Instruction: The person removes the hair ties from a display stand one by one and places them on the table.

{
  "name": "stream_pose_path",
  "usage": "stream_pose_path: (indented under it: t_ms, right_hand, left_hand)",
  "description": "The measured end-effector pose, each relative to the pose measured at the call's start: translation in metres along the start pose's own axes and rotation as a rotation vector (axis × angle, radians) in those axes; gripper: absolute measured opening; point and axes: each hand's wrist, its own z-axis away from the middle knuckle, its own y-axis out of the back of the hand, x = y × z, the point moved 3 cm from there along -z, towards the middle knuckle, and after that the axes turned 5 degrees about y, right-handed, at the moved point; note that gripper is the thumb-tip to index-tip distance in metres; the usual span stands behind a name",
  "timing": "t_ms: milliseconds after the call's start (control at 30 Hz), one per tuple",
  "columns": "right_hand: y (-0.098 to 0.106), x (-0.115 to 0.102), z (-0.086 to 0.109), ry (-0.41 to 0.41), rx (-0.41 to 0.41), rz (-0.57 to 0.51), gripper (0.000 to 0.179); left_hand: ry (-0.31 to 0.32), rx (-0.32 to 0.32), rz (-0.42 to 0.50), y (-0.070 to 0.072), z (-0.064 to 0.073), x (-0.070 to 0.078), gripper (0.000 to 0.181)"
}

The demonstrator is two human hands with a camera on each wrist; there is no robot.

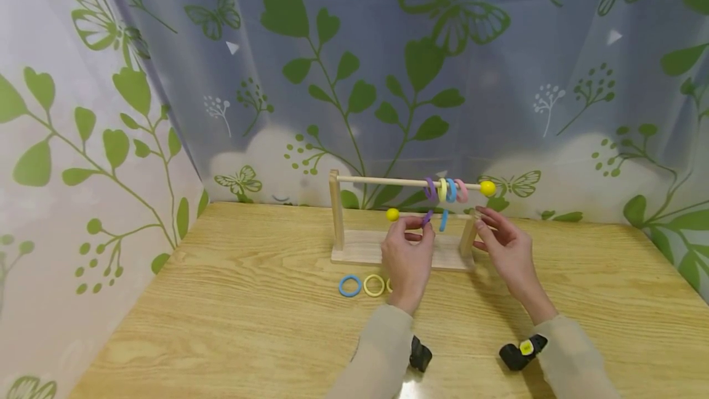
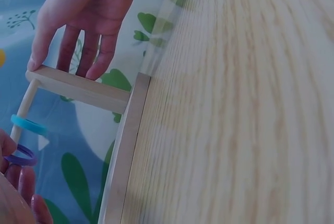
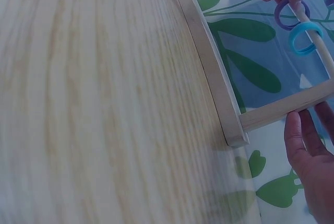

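Observation:
A wooden ring rack with two horizontal rods stands on the table. My left hand pinches a purple ring on the lower rod. Beside that ring, toward the right post, a blue ring hangs on the same rod. My right hand touches the outer side of this short post with fairly straight fingers. On the upper rod hang purple, yellow, blue and pink rings, near its yellow end ball.
In front of the rack, a blue ring and a yellow ring lie on the wooden table. Another yellow ring is partly hidden by my left hand. A patterned curtain hangs behind the table.

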Motion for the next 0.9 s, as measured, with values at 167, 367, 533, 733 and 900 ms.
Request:
stream_pose_path:
  t_ms: [167,367,533,733,900]
  right_hand:
    - [0.0,0.001,0.0,-0.01,0.008,-0.017,0.044]
    - [0.0,0.001,0.0,-0.004,0.009,-0.028,0.043]
    - [0.0,0.002,0.0,0.004,0.009,-0.03,0.043]
    - [0.001,0.003,0.0,0.017,0.008,-0.017,0.043]
    - [0.001,0.004,0.0,0.021,0.005,-0.005,0.043]
  left_hand:
    - [0.005,0.007,0.004,0.002,-0.001,0.001,0.007]
    - [0.0,0.024,0.006,0.005,-0.002,0.0,0.007]
    - [0.013,0.026,0.024,0.007,-0.002,-0.002,0.008]
    - [0.025,0.034,0.024,0.01,-0.003,-0.003,0.007]
    - [0.024,0.038,0.041,0.013,-0.005,-0.005,0.007]
